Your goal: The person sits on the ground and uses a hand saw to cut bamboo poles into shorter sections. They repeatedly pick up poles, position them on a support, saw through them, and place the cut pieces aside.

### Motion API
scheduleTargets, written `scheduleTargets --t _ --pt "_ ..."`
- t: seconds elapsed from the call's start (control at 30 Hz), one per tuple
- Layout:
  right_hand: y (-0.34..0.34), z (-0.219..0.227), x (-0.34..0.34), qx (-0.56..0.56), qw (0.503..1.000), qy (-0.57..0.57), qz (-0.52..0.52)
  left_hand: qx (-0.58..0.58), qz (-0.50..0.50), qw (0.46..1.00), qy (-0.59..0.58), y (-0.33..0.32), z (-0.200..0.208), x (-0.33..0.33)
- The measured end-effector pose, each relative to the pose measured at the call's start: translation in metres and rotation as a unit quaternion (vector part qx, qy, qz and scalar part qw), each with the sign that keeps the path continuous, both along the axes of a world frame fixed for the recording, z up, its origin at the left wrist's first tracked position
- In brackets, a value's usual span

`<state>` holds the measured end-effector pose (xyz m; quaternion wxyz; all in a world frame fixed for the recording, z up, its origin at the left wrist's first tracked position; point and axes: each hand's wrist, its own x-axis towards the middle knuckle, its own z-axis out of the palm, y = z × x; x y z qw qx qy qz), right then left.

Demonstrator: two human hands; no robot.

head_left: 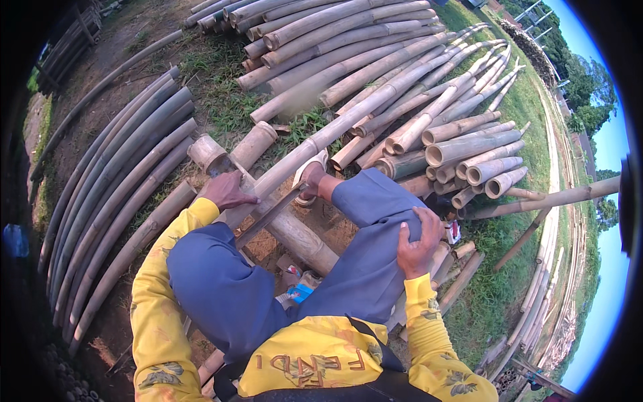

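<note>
My left hand (228,191) lies over a long bamboo pole (301,151), its thumb pointing right and its fingers bent down around the far side, partly hidden. That pole slants from between my legs up to the right. Beneath it lies a thick bamboo piece (305,238), and short, wide bamboo ends (209,153) sit just beyond the hand. A long, flat, dark strip (268,218), perhaps a blade, runs beside the pole; its kind is unclear. Holding nothing, my right hand (418,242) rests with fingers spread on my right knee.
A large stack of bamboo poles (348,60) spreads across the far side, with cut ends (472,174) facing me at right. Several long poles (120,194) lie at left. A blue packet (299,293) is between my legs. Another pole (549,199) juts in from the right.
</note>
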<state>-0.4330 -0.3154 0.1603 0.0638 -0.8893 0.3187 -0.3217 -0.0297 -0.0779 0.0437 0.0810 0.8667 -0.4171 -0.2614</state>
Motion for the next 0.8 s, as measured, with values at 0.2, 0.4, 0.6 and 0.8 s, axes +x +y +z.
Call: scheduleTargets --t 0.2,0.4,0.6,0.8 --pt "0.004 0.003 0.015 -0.009 0.999 0.025 0.018 -0.073 0.007 0.996 -0.041 -0.005 -0.013 -0.004" --pt "0.010 0.006 0.020 -0.035 0.997 0.064 0.010 -0.120 -0.054 0.986 -0.100 -0.071 -0.016 -0.013" --pt "0.011 0.020 0.027 -0.031 0.997 0.061 0.035 -0.049 -0.026 0.998 0.042 -0.100 -0.014 -0.019" --pt "0.015 0.023 0.040 -0.021 0.997 0.037 0.067 -0.064 -0.011 0.995 -0.074 -0.016 0.048 0.013"
